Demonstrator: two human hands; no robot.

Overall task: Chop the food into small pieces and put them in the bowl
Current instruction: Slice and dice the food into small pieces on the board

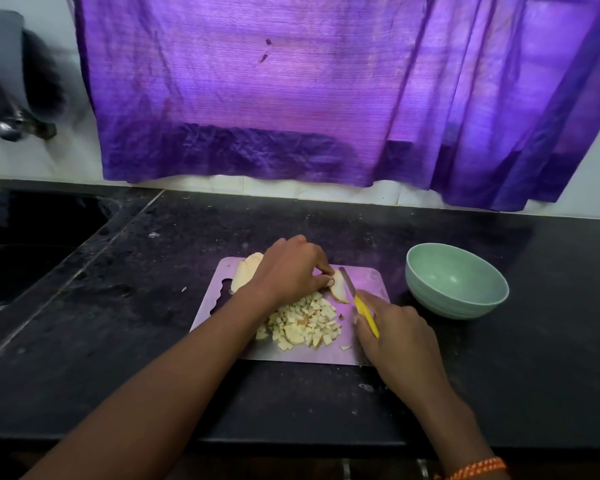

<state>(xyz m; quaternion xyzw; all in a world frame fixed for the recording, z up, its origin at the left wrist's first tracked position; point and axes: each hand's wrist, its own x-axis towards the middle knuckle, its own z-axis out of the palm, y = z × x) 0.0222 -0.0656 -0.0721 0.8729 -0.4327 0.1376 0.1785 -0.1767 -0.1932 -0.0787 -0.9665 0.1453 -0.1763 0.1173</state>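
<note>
A pale cutting board lies on the black counter. On it sits a heap of small pale cubes. My left hand pinches a pale fruit slice at the board's far side. My right hand grips a knife by its yellow handle, the blade lying just right of the slice. More uncut fruit wedges lie at the board's far left, partly hidden by my left hand. A green bowl stands to the right of the board, nothing visible inside.
A dark sink is set into the counter at the left. A purple curtain hangs over the wall behind. A blurred dark object and a metal tap show at the far left. The counter's front edge runs near me.
</note>
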